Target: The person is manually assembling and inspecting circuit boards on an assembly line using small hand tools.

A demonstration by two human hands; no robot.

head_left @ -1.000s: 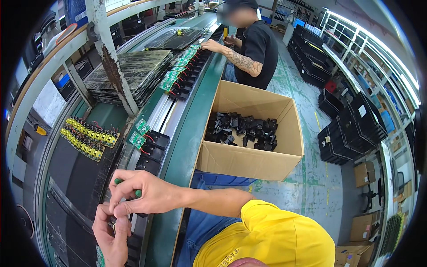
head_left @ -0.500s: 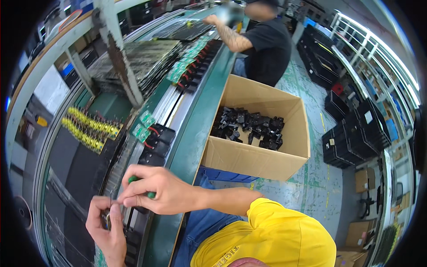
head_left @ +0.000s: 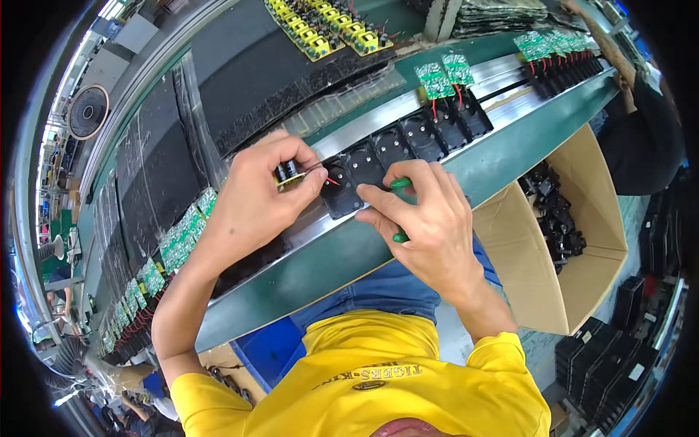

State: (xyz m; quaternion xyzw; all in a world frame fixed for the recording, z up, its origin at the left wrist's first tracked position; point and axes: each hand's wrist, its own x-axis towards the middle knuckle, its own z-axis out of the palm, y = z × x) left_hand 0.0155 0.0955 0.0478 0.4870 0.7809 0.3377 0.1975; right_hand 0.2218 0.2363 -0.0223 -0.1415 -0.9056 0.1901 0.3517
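My left hand (head_left: 255, 197) pinches a small circuit board (head_left: 291, 177) with dark round capacitors, its thin wires reaching toward a black plastic housing (head_left: 341, 195). A short red wire lies over that housing. Close by on the right, my right hand (head_left: 433, 222) is closed round a green-handled hand tool (head_left: 400, 183); its working end is hidden by the fingers. The fingertips of this hand are at the edge of the same housing. More black housings (head_left: 393, 146) run in a row to the right, and two green circuit boards (head_left: 435, 80) are wired to the far ones.
A cardboard box (head_left: 535, 280) of black plastic parts stands right of the green bench (head_left: 320, 266). Yellow components on boards (head_left: 313, 40) sit at the back. Green boards (head_left: 182, 240) line the left, a further group (head_left: 546, 45) the far right, beside a person's dark sleeve (head_left: 655, 124).
The view has swung, bringing the bench row across the picture. My hands, close together before, are now farther apart over the housing; the tool stays in my right hand.
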